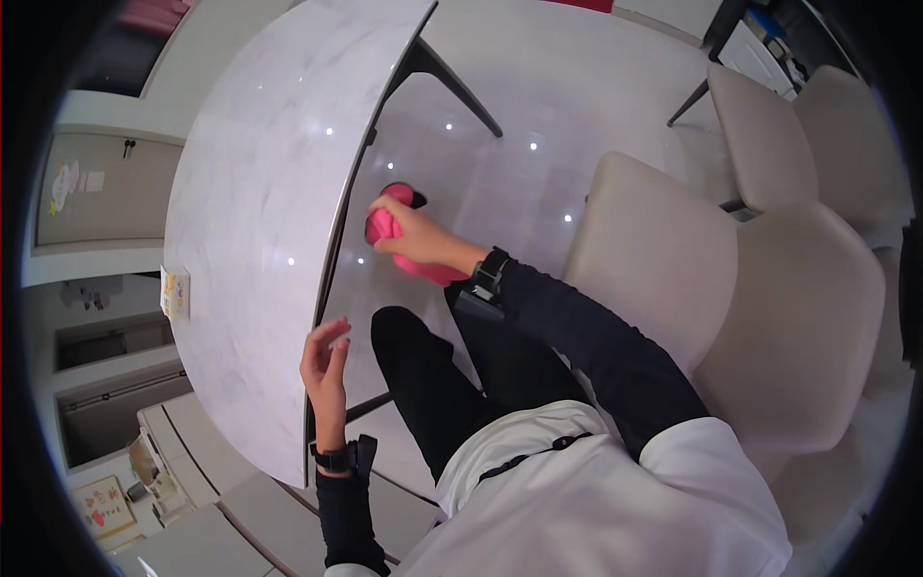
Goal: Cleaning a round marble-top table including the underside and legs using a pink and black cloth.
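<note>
My right hand (411, 236) is closed round a bright pink thing (382, 227) with a darker red part at its side, low beside the table edge. I cannot make out its kind. More pink with a black part shows just beyond my fingers, and another pink piece (430, 270) shows under my wrist; whether they all belong together I cannot tell. My left hand (325, 363) is raised by the table's near edge, fingers loosely bent and apart, holding nothing.
A white marble-patterned table (260, 192) with a dark edge and leg stands at my left. A small tissue box (176, 292) sits on its far side. Beige chairs (663, 245) stand at my right. The glossy floor (538, 106) reflects several lights. My black-trousered legs are below.
</note>
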### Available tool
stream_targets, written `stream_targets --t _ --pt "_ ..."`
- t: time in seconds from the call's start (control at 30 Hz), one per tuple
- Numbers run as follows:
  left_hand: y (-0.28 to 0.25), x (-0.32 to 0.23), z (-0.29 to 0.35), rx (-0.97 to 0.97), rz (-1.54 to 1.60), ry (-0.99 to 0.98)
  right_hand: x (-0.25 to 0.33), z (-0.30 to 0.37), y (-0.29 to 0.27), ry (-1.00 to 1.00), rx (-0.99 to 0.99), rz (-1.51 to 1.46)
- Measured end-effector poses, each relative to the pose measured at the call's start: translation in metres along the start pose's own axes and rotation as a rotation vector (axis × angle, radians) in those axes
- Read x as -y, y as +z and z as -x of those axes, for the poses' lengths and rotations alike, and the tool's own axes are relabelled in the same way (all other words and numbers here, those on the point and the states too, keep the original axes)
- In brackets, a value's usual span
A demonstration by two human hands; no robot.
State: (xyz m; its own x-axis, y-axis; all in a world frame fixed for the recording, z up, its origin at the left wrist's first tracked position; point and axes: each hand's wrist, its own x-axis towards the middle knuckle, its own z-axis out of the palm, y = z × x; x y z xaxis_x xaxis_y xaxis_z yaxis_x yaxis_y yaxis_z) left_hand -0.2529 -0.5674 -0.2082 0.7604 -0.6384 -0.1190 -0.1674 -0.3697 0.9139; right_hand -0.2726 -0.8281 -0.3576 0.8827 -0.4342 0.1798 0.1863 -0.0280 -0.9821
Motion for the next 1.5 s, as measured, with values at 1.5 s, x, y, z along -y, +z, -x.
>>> stream_targets --t 1.5 --pt "0.026 0.152 -0.1 0.388 0.022 0.17 -0.135 -0.028 0.004 0.341 -0.337 0.1"
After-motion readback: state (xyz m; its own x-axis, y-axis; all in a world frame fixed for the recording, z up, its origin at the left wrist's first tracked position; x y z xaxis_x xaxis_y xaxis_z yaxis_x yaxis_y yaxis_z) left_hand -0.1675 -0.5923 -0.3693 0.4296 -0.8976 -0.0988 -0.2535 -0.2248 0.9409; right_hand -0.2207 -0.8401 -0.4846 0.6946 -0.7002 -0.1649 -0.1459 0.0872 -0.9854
